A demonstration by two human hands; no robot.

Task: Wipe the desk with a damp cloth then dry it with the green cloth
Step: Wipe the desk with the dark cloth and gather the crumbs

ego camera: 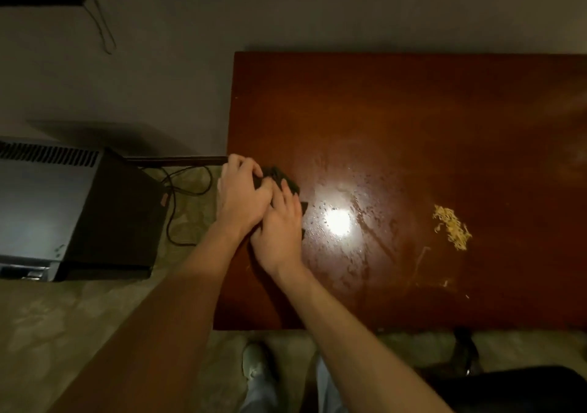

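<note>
Both hands are together at the left edge of the desk (413, 110), working one dark cloth (281, 177) that lies bunched on the wood. In this dim light the cloth's colour reads only as very dark, perhaps green. The left hand (244, 193) has its fingers curled over the near part of the cloth and grips it. The right hand (279, 225) lies just beside and partly under the left, its fingers fairly straight and pressed flat on the cloth.

Right of the hands the brown desktop is wet: small droplets (317, 222) and streaks surround a bright glare (338, 220) from a lamp. Further right, well apart from the cloth, sits a small heap of pale crumbs (451, 226), with a few stray bits nearer the front edge.

On the carpet (63, 317) left of the desk stands a grey and black box-like machine (63, 209); what it holds cannot be seen. A dark cable (173, 212) loops beside it. A shoe (254, 361) shows below the desk's front edge.
</note>
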